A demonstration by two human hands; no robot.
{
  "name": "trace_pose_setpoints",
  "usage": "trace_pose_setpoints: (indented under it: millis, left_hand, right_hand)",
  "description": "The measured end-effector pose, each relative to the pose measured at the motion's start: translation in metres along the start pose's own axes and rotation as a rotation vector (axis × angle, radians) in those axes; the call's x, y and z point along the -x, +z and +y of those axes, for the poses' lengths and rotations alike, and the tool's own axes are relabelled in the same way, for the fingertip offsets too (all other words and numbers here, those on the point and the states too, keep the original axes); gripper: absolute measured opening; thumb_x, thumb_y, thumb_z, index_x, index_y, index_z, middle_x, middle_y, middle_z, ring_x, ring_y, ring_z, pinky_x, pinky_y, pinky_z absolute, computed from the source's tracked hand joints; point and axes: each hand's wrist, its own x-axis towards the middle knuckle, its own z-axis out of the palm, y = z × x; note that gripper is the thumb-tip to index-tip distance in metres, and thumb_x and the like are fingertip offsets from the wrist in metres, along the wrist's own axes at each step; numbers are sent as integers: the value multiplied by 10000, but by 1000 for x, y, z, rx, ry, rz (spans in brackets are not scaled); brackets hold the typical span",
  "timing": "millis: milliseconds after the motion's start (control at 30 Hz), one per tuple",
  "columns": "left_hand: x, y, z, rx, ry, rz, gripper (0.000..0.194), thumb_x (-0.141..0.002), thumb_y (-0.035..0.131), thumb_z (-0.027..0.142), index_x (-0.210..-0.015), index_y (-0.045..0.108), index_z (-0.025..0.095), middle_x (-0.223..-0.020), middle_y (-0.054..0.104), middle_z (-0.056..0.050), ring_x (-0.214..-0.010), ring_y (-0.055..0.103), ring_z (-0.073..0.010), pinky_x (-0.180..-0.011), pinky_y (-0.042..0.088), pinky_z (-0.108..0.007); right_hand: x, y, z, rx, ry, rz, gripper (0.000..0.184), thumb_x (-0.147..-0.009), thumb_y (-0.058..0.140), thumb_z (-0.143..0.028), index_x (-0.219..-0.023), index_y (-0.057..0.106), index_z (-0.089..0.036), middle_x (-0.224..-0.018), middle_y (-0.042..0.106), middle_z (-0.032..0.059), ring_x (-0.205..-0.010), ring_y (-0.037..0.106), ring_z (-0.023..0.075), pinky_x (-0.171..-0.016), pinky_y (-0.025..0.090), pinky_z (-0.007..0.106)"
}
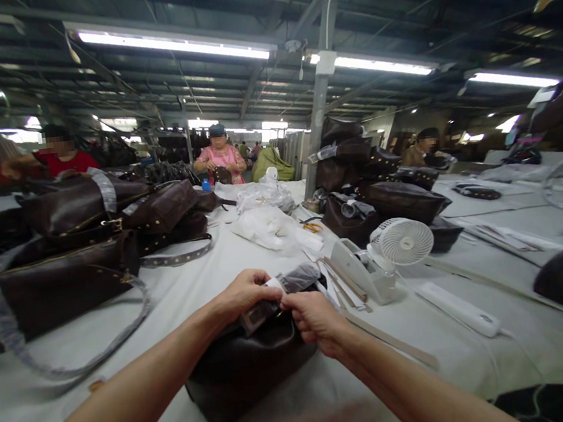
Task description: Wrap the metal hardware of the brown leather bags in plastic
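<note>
A dark brown leather bag [249, 379] rests on the white-covered table right in front of me. Across its top lies a strap wrapped in clear plastic [301, 278], with a small white piece [273, 284] around it. My left hand [247, 296] is closed on the wrapped strap, thumb pressed beside the white piece. Just right of it, my right hand [317, 320] pinches with thumb and forefinger near the same spot; whatever sits between those fingertips is too small to make out. The fingertips of both hands nearly touch.
Brown bags [67, 274] are piled at left, one with a plastic-wrapped strap [51, 369]. More bags [395, 195] stack at right. Nearby are a white fan [403, 242], a tape dispenser [353, 270], orange-handled pliers [312, 226], plastic wrap [267, 222] and a power strip [460, 309]. Co-workers sit around.
</note>
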Motion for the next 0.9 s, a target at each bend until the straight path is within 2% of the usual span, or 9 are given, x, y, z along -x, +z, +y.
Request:
trace_pose_setpoints:
  millis: [200, 300, 433, 533, 567, 700, 733, 767, 900]
  left_hand:
    - [2, -3, 5, 33, -21, -26, 223, -555, 670, 329, -667, 607, 148, -570, 547, 33, -526, 466, -117, -529, 342, -247]
    - [2, -3, 5, 26, -6, -28, 220, -567, 675, 319, -692, 622, 146, -585, 561, 32, -546, 480, -122, -543, 344, -246]
    - [3, -1, 5, 2, 21, -18, 193, -575, 668, 281, -710, 633, 146, -596, 575, 36, -567, 492, -125, -554, 349, -242]
    - [5, 1, 6, -24, 36, -11, 178, -583, 664, 268, -710, 632, 148, -608, 589, 36, -578, 502, -129, -554, 356, -240]
    - [5, 1, 7, -29, 38, -14, 179, -585, 665, 267, -716, 635, 147, -615, 596, 34, -582, 510, -132, -555, 362, -240]
    - [5, -1, 6, -26, 29, -22, 196, -586, 666, 277, -730, 645, 145, -614, 601, 30, -573, 519, -135, -550, 376, -242]
    - [4, -2, 6, -20, 28, -16, 197, -584, 668, 284, -721, 641, 145, -605, 593, 31, -564, 511, -130, -545, 373, -240]
    - [4, -3, 5, -12, 26, -8, 196, -581, 670, 290, -709, 635, 147, -596, 584, 33, -553, 501, -124, -539, 367, -238]
    - [3, -7, 1, 28, 8, -4, 195, -569, 681, 295, -685, 619, 151, -577, 569, 30, -523, 486, -115, -516, 357, -234]
  right_hand:
    - [1, -18, -28, 15, 319, -202, 294, -889, 467, -118, -605, 415, -175, -379, 222, -141, -287, 120, 9, -284, 71, 104]
    - [1, -21, -36, 34, 405, -232, 341, -914, 453, -131, -587, 370, -181, -376, 242, -135, -272, 134, 3, -271, 80, 99]
    - [3, -21, -40, 49, 466, -260, 319, -932, 415, -143, -615, 389, -177, -381, 244, -134, -274, 128, 4, -274, 84, 90]
    - [9, -21, -36, 84, 468, -256, 319, -937, 388, -154, -620, 391, -184, -383, 222, -134, -296, 104, 15, -290, 82, 102]
    - [11, -20, -33, 129, 418, -245, 318, -930, 413, -167, -613, 392, -186, -385, 223, -132, -305, 107, 17, -298, 79, 111]
    - [22, -19, -26, 389, -37, -203, 146, -791, 624, -127, -668, 548, -148, -425, 351, -100, -347, 219, 9, -339, 86, 139]
    - [24, -18, -25, 393, -88, -211, 77, -770, 643, -116, -720, 591, -143, -441, 379, -95, -354, 232, 6, -348, 84, 141]
    - [25, -19, -24, 354, -75, -225, 34, -772, 641, -121, -781, 618, -145, -449, 387, -96, -354, 226, 5, -355, 79, 141]
    - [22, -25, -15, -49, 213, -300, 129, -897, 517, -177, -1000, 594, -185, -441, 289, -131, -334, 166, 11, -373, 53, 109]
